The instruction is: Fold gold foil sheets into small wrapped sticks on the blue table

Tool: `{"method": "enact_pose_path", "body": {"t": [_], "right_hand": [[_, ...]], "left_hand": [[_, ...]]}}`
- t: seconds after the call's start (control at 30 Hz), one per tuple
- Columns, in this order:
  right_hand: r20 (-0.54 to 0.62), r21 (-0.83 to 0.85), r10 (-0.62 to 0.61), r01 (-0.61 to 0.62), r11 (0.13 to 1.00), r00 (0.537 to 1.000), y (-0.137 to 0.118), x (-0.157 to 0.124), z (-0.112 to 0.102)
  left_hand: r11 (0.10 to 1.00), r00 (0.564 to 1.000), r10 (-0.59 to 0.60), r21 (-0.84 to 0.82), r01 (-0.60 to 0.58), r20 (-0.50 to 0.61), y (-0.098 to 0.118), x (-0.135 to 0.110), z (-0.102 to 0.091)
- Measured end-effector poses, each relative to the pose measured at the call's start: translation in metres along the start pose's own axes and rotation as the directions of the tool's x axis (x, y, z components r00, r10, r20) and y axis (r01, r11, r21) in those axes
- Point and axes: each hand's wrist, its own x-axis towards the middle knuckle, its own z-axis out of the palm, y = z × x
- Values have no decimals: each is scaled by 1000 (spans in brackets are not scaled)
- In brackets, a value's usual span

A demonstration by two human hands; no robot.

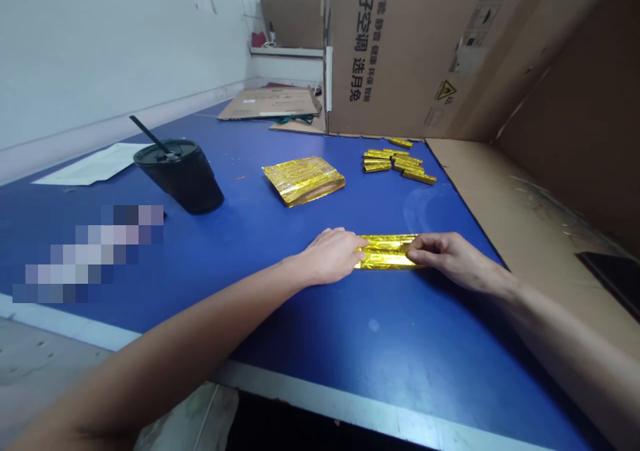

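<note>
A strip of shiny gold foil paper lies on the blue table, its long edges folded in toward the middle. My left hand holds down its left end, fingers bent and pressed onto the foil. At the other end, my right hand pinches the foil between thumb and fingers; the far end is hidden beneath it. Beyond my hands sits a stack of flat gold foil sheets. Farther to the right lies a pile of several small folded gold foil pieces.
A black tumbler with a straw stands on the left of the blue table, near a white paper. Large cardboard walls the back and right. Flat cardboard lies at the far end. A pixelated patch covers something left.
</note>
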Motion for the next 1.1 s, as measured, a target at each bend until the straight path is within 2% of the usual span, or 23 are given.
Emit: {"method": "enact_pose_path", "body": {"t": [0.1, 0.23, 0.5, 0.83, 1.1], "right_hand": [[-26, -52, -1, 0, 999, 1000, 4, 3, 1], [-86, -229, -33, 13, 973, 996, 6, 7, 4], [-128, -441, -43, -18, 897, 991, -4, 7, 7], [-94, -468, -42, -7, 884, 995, -6, 6, 6], [-49, -485, -57, 26, 874, 997, -5, 7, 3]], "left_hand": [[1000, 1000, 6, 22, -6, -5, 0, 0, 1], [997, 999, 35, 68, -34, -10, 1, -2, 2], [995, 998, 32, 89, -36, 46, 6, -5, -5], [993, 992, 54, 97, -65, 112, 6, -4, -12], [990, 993, 56, 124, -68, 100, 5, -4, -9]]}}
